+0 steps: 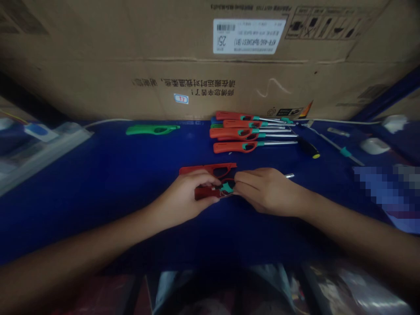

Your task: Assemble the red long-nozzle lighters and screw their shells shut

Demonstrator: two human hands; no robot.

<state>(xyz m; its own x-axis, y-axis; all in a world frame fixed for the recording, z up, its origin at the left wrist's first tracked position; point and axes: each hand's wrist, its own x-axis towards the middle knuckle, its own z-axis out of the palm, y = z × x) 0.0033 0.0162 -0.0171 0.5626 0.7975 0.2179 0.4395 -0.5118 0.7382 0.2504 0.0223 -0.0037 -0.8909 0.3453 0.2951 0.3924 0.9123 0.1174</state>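
Observation:
My left hand (187, 194) is closed around the rear of an opened red lighter handle (205, 193), thumb along its near edge and fingers over its far side. A green trigger (226, 187) and thin wires show inside the handle. My right hand (265, 190) pinches the front end of the same lighter; its fingertips hide what they touch there. A metal tube tip (290, 176) sticks out beyond the right hand. Just behind the left hand lies a loose red handle half (210, 168) on the blue table.
Several red lighters (234, 147) with metal tubes lie stacked at the back, beside a black screwdriver (308, 148) with a yellow end. A green handle piece (151, 129) lies left of them. Behind stands a cardboard wall (131, 48). A white object (374, 145) sits at right.

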